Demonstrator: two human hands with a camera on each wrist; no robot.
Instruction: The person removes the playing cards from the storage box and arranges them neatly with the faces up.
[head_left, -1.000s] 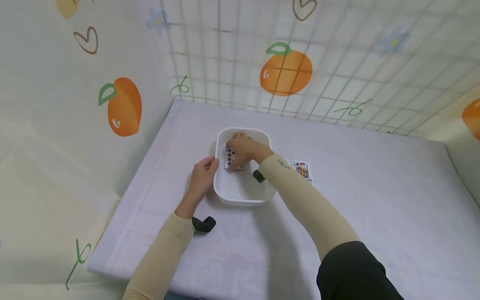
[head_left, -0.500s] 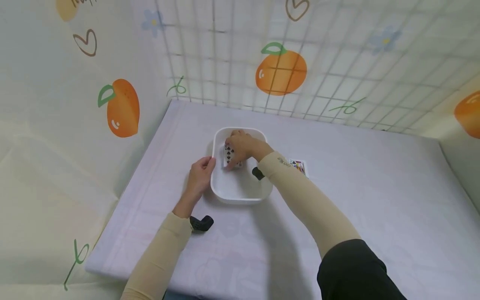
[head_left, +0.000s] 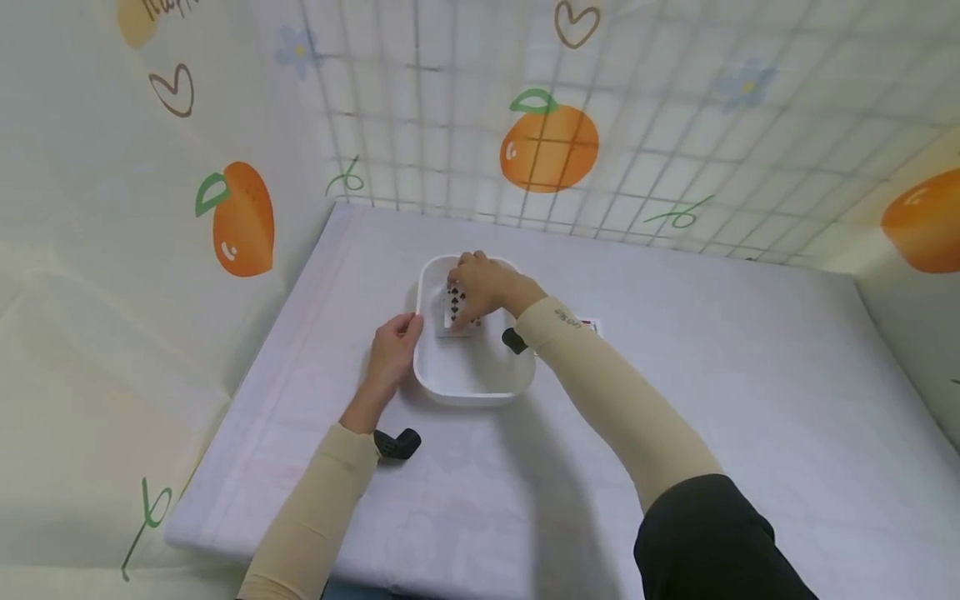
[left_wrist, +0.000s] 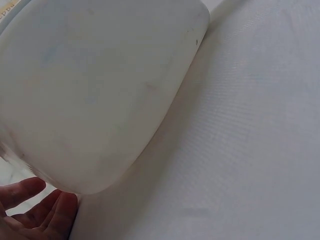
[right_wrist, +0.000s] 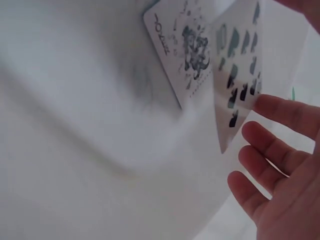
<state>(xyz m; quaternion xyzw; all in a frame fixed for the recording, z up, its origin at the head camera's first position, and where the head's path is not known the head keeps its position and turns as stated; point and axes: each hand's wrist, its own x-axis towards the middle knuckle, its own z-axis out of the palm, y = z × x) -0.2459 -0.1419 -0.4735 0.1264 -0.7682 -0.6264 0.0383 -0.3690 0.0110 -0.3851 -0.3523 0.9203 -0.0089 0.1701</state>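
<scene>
My left hand (head_left: 393, 350) holds the left rim of a white plastic tub (head_left: 468, 398), thumb and fingers at its edge. In the left wrist view, that hand's fingertips (left_wrist: 65, 207) lie by a corner of the tub (left_wrist: 105, 100). My right hand (head_left: 489, 287) reaches inside and pinches a ten of spades playing card (right_wrist: 232, 70) by its edges. This card is tilted and raised off a joker card (right_wrist: 172, 45), which lies on the tub floor. The right thumb is mostly out of the right wrist view.
Another playing card (head_left: 590, 326) lies on the table right of the tub, mostly hidden by the right sleeve. Black wrist cameras (head_left: 399, 445) hang under both forearms. A wire grid (head_left: 637, 167) behind printed cloth borders the table (head_left: 712, 375) at the back.
My right hand has lifted the ten of spades slightly, uncovering the card beneath. My left hand keeps its hold on the rim. The whole view has shifted a little.
</scene>
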